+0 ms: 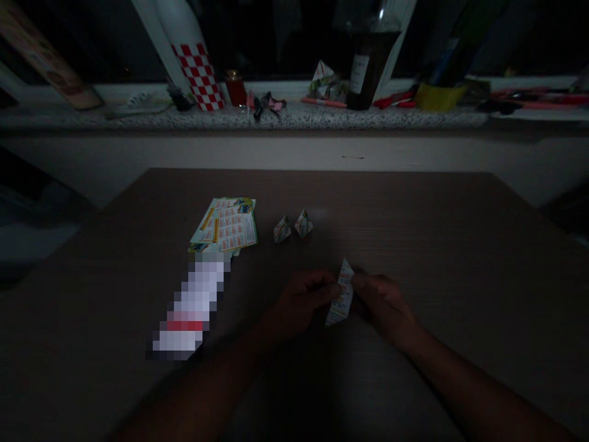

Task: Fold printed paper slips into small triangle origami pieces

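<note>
Above the dim tabletop (423, 227), our left fingers (326, 292) and right fingers (362, 288) pinch folded paper (342, 305), probably mid-fold. Firm creasing seems needed.

- left hand (301, 301): bare, fingers (324, 293) uncovered
- right hand (384, 304): bare too
- left forearm (211, 387), right forearm (473, 374): both bare, narrowing toward the wrists (414, 331)
- finer detail too dark for me to make out

Folded paper (343, 301) illegible, checkered bottle (199, 73) cropped
</note>
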### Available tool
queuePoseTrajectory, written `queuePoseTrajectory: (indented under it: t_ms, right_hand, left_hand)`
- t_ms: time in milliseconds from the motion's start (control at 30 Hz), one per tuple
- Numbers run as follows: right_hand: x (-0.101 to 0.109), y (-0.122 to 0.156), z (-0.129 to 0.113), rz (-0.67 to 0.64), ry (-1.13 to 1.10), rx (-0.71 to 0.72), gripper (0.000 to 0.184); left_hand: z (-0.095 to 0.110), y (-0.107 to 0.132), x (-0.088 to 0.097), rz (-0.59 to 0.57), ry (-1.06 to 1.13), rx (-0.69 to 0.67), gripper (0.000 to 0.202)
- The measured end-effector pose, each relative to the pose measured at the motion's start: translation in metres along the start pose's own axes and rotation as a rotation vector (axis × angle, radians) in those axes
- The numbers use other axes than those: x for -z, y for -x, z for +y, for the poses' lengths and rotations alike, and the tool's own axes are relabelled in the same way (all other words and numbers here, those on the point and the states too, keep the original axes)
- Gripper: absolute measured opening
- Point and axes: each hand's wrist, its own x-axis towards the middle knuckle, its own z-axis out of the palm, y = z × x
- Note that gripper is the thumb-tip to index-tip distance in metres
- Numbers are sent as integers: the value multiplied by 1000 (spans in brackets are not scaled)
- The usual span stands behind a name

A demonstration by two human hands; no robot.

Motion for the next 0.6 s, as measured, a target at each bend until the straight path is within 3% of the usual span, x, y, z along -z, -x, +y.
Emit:
queuePoseTrajectory:
  t_ms: [133, 200, 267, 400, 500, 567, 600]
  right_hand:
    - [7, -5, -7, 152, 139, 147, 19]
    - [11, -8, -11, 188, 290, 301, 26]
    - [12, -10, -15, 149, 409, 422, 30]
    - [12, -12, -18, 5, 413, 536, 14]
    - [12, -11, -16, 26, 407, 478, 9]
    - [13, -10, -15, 49, 409, 428, 8]
    - [14, -10, -15, 50, 408, 412, 7]
  left_hand:
    - [5, 0, 6, 48, 103, 87, 23]
    - [7, 0, 9, -9, 137, 125, 22]
    - [7, 1, 11, -88, 171, 164, 23]
    - [8, 0, 15, -138, 49, 197, 27]
    - [15, 2, 17, 27, -230, 78, 28]
    - [22, 5, 19, 165, -392, -97, 23]
    - [24, 7, 19, 168, -467, -151, 19]
